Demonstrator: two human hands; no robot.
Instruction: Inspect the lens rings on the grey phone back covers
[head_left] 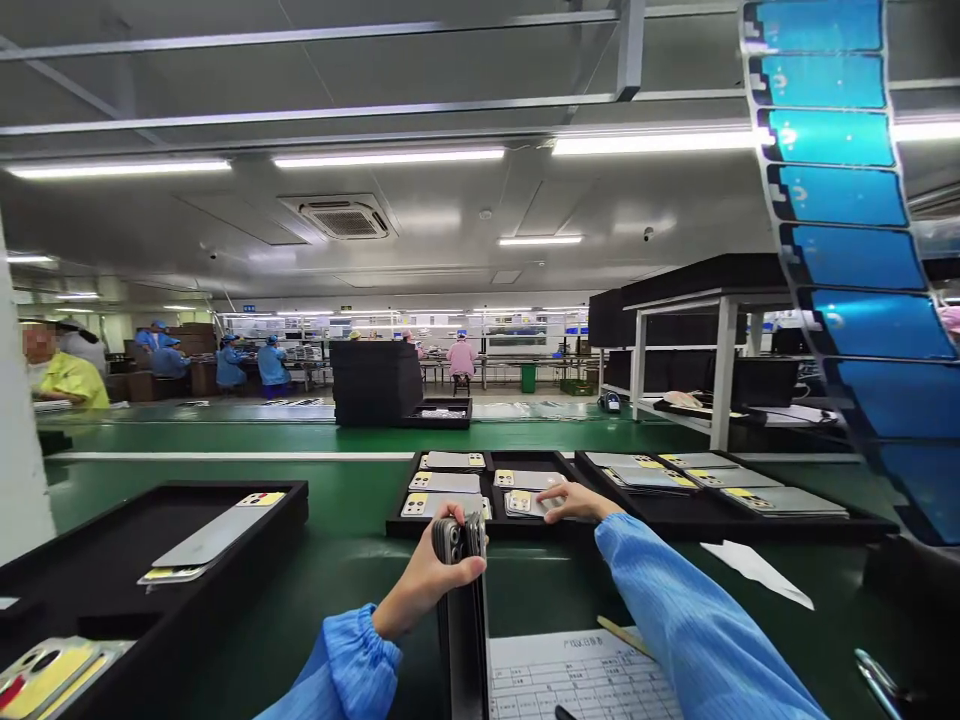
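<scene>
My left hand (pixel 427 580) is closed around a small stack of phone back panels (pixel 454 540), held upright with camera rings showing near the top. Below the hand, a long dark narrow shape (pixel 465 650) runs toward me; I cannot tell whether it belongs to the stack. My right hand (pixel 576 502) reaches into a black tray (pixel 442 526), its thumb and fingers closed at the right end of a silver phone back panel (pixel 523 503) with a yellow film at its camera corner. Similar panels lie in the tray's other compartments.
Another black tray (pixel 720 525) with panels adjoins at right. At left, a black tray (pixel 292 515) holds more panels. A printed form (pixel 577 680), white paper (pixel 757 572) and stacked black trays (pixel 375 385) share the green table. Blue film strip (pixel 855 195) hangs at right. People work behind.
</scene>
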